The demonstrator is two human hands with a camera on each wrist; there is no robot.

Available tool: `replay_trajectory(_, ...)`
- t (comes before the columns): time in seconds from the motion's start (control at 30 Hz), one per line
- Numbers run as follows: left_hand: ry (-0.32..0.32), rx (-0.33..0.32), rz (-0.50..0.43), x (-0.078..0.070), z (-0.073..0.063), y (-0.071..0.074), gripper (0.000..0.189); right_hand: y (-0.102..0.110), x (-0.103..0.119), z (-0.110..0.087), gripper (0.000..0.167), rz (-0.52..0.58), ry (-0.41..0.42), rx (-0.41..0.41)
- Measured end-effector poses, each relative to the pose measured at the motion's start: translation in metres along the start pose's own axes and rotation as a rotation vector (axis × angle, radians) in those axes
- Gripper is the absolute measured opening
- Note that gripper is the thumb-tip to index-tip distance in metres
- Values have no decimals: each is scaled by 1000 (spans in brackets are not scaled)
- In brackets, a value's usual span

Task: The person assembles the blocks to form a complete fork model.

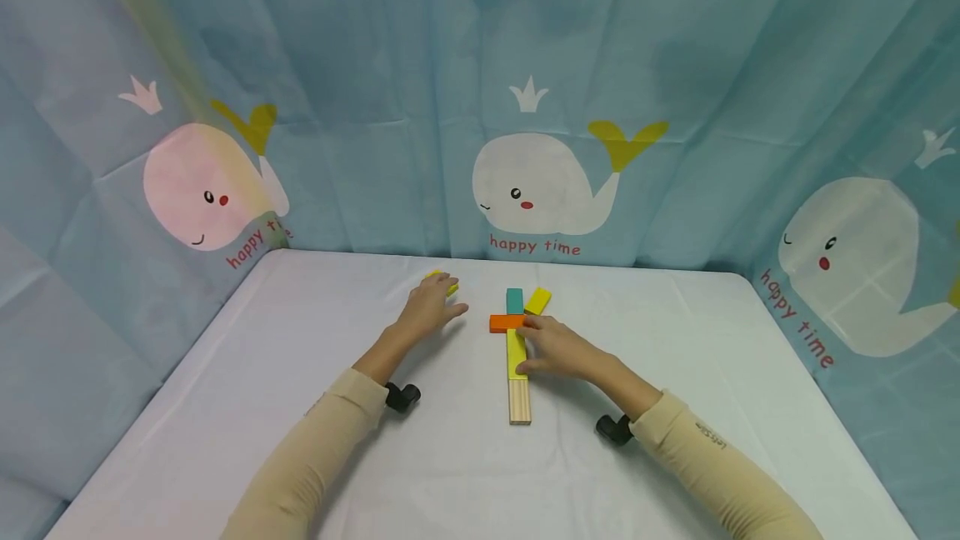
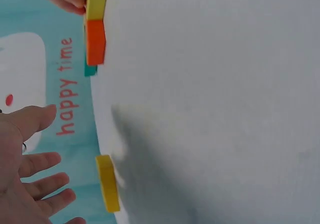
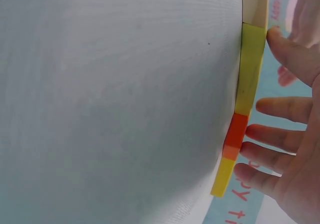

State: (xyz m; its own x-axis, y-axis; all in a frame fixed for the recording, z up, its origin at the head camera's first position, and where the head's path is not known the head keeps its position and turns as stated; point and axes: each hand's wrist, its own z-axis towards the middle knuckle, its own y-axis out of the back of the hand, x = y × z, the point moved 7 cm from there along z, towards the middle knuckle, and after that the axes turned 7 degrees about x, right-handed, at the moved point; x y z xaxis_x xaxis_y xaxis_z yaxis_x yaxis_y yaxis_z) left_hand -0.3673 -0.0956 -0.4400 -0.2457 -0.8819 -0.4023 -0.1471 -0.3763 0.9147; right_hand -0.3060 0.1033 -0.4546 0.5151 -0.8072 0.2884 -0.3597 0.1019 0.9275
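Note:
In the head view, blocks lie flat in a line: a plain wooden block (image 1: 520, 402) nearest me, then a yellow block (image 1: 515, 352), an orange block (image 1: 506, 323) set crosswise, and a teal block (image 1: 514, 301) farthest. A second yellow block (image 1: 537, 301) slants off to the right of the teal one. My right hand (image 1: 561, 347) is over the line's right side, its spread fingers close to the orange and yellow blocks; contact is hard to tell. Fingers spread, my left hand (image 1: 426, 308) hovers near another yellow block (image 2: 107, 183), which it partly hides in the head view.
A white cloth (image 1: 300, 315) covers the table. Behind it hangs a blue curtain (image 1: 390, 107) with whale prints, along the far edge and both sides. A small black device (image 1: 403, 397) sits at the left wrist, and another black device (image 1: 614, 430) at the right.

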Motion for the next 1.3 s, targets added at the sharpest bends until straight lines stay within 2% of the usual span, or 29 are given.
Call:
replay_trajectory(0.23, 66, -11, -59, 19, 8, -2, 55, -1, 0, 0, 66, 12, 0, 0)
replay_trajectory(0.4, 94, -5, -70, 25, 12, -1, 56, -1, 1, 0, 65, 8, -6, 7)
replay_trajectory(0.87, 103, -7, -97, 30, 27, 0, 57, 0, -1, 0, 64, 8, -14, 14)
replay_trajectory(1.17, 120, 13, -87, 31, 34, -5, 56, 0, -1, 0, 65, 10, -21, 11)
replay_trajectory(1.3, 131, 1, -77, 34, 36, -5, 55, -1, -2, 0, 66, 16, -24, 9)
